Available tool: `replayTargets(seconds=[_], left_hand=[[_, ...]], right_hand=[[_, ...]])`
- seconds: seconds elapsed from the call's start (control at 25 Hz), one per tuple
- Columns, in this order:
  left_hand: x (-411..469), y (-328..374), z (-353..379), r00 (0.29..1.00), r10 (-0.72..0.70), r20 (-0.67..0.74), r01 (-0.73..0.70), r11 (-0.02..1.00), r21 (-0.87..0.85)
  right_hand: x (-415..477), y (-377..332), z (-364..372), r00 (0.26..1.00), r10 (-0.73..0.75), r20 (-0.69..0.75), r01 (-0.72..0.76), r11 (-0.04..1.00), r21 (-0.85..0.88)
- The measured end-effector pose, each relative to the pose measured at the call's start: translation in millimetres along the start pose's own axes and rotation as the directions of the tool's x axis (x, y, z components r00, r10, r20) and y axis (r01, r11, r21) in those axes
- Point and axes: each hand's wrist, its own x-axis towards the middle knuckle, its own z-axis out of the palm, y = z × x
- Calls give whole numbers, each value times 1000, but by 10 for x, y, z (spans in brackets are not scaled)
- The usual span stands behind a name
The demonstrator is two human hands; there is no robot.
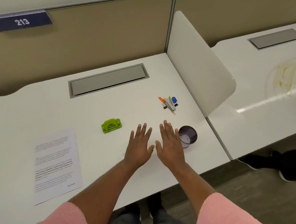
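My left hand (139, 145) and my right hand (170, 147) are held side by side, palms down, fingers straight, over the white desk (109, 113); neither holds anything. Just right of my right hand stands a dark, see-through round cup (188, 137), empty as far as I can see. Beyond my hands lies a small pile of stationery (170, 103): coloured pens, binder clips, a blue sharpener. A green hole punch (111, 126) sits left of my left hand. A printed paper sheet (57, 163) lies near the desk's front left.
A grey cable hatch (108, 79) is set into the desk's back. A white divider panel (197, 66) bounds the right side; beyond it is a second desk (265, 80). A person's black shoes (281, 163) are on the floor at right. A sign reading 213 (21, 21) hangs at upper left.
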Motion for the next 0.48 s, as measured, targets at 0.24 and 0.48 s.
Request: replayTargets(seconds=[0.24,0.48], left_hand=[[-497,-559,93,972,-233,42,233,973,6],[-984,-1140,154,854,-519,-18,519,855,-13]], right_hand=[[-55,-304,397,991,-93,101,80,989,125],[-137,-506,780,950,-74,304,31,989,143]])
